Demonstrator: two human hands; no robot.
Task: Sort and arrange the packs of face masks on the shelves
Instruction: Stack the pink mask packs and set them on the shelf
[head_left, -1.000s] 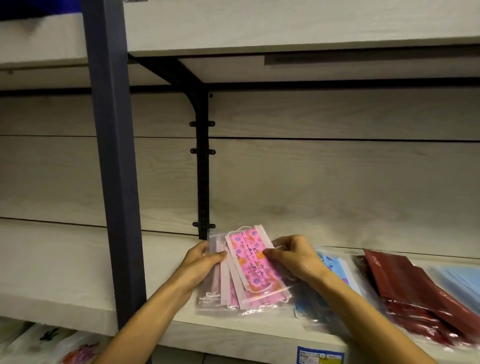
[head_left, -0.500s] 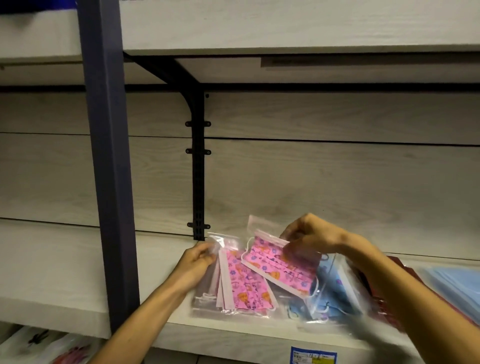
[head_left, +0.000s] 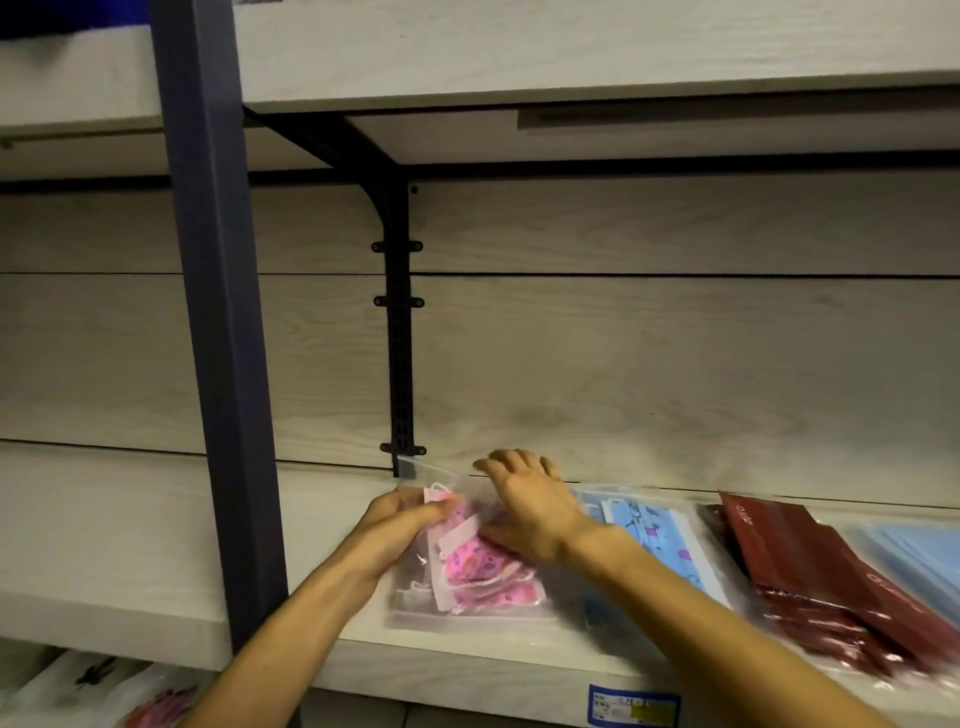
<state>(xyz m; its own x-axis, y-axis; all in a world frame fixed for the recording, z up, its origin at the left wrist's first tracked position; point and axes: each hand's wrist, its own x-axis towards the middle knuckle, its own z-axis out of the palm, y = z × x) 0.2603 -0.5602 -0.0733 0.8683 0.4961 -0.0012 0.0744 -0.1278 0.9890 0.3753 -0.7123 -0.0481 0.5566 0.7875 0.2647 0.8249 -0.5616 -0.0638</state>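
Note:
A stack of clear packs of pink patterned face masks (head_left: 475, 569) lies on the pale wooden shelf (head_left: 130, 540), just right of the dark upright post. My left hand (head_left: 400, 525) grips the stack's left edge, fingers curled over the top pack. My right hand (head_left: 524, 501) lies flat on the stack, fingers spread toward the back wall, pressing the top pack down. To the right lie packs of blue patterned masks (head_left: 654, 535), then dark red packs (head_left: 821, 577), then plain light blue packs (head_left: 919, 556).
A dark upright post (head_left: 218, 322) stands at the left of the stack. A black bracket rail (head_left: 399, 332) runs down the back wall. Another shelf (head_left: 571, 47) hangs overhead. A blue price label (head_left: 631, 704) sits on the shelf edge. More packs (head_left: 104, 691) lie on the shelf below.
My right hand had lifted one pink pack off the stack; now the pack is back down on the pile and the hand presses flat on it. My left hand stayed at the stack's left edge.

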